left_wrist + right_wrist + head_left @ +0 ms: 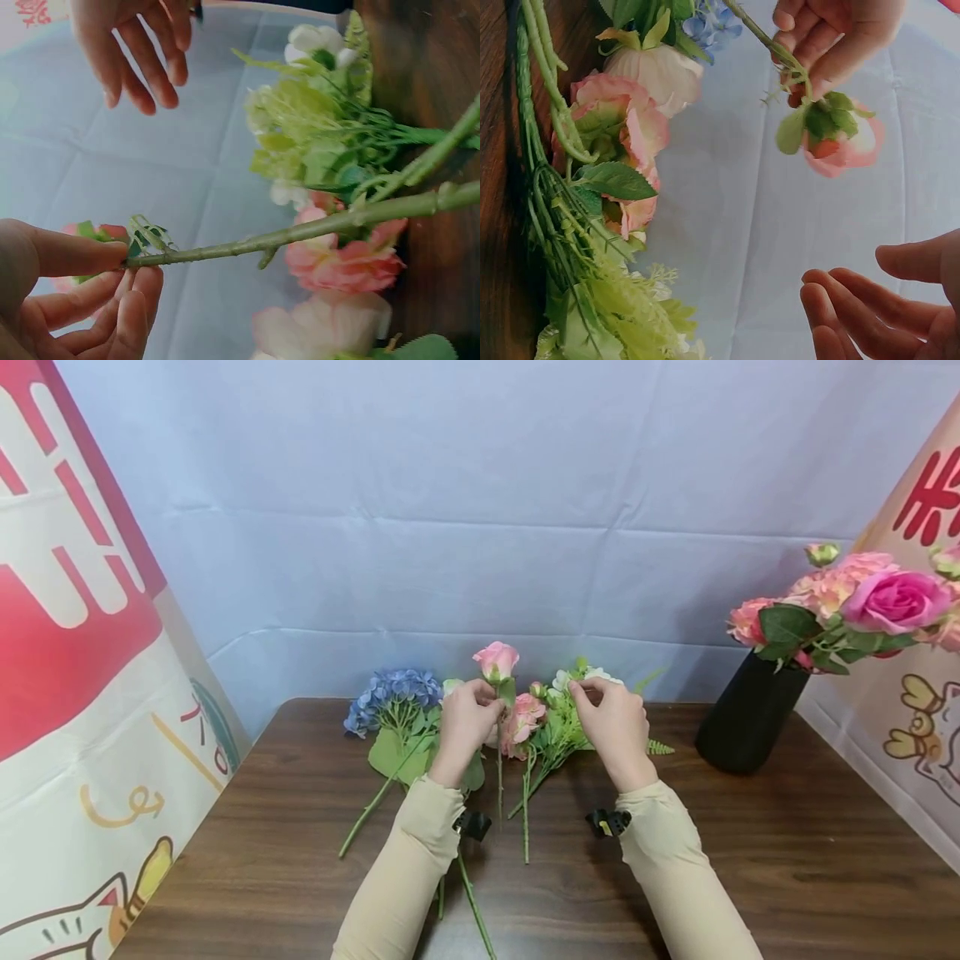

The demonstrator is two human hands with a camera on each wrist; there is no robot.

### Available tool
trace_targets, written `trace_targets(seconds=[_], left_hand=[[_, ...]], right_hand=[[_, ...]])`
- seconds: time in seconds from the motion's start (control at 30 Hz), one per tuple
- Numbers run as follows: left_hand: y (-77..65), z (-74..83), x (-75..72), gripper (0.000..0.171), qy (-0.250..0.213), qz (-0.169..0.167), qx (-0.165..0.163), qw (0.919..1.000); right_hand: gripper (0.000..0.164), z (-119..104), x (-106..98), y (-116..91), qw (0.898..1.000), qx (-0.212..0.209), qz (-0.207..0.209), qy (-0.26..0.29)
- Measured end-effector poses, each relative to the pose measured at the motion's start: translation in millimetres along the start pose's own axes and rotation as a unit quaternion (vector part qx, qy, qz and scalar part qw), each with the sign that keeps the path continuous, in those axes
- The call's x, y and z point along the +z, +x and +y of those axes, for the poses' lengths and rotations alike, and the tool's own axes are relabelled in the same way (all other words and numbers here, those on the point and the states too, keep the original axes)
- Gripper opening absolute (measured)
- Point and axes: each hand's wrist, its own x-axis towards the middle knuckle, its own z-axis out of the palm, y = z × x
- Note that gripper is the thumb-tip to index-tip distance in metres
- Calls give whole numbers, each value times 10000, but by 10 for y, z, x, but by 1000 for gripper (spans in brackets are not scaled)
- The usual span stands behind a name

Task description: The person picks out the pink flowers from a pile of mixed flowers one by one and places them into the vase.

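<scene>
My left hand (pixel 469 727) pinches the green stem (pixel 300 236) of a pink rose (pixel 497 660) just below its bloom, between thumb and fingertips. The rose stands upright in the head view, its stem pointing down over the table. In the right wrist view its bloom (pixel 844 139) shows with small green leaves. My right hand (pixel 613 722) is held apart from the rose, to its right, with nothing between thumb and fingers (pixel 855 307). Beyond it lie white flowers with light green foliage (pixel 558 735). Between the hands is a pink-orange flower (pixel 523 722) on the table.
A blue hydrangea (pixel 393 697) lies at the back left of the brown wooden table (pixel 285 860). At the right stands a black vase (pixel 753 714) holding pink flowers (pixel 896 602). Loose stems (pixel 474 902) reach toward the front edge. A pale cloth (pixel 480 527) hangs behind.
</scene>
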Motion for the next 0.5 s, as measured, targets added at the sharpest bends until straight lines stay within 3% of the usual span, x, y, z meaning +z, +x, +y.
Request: trace_targets(seconds=[0.3,0.5], left_hand=[[-71,184,-162,9,-374,269,304,9985],[-112,274,-230,10,-751,365,245,9962]], right_hand=[[36,-75,-63,-57,9991,-321,249,145],[36,-121,-90,-88,9980,-475,370,181]])
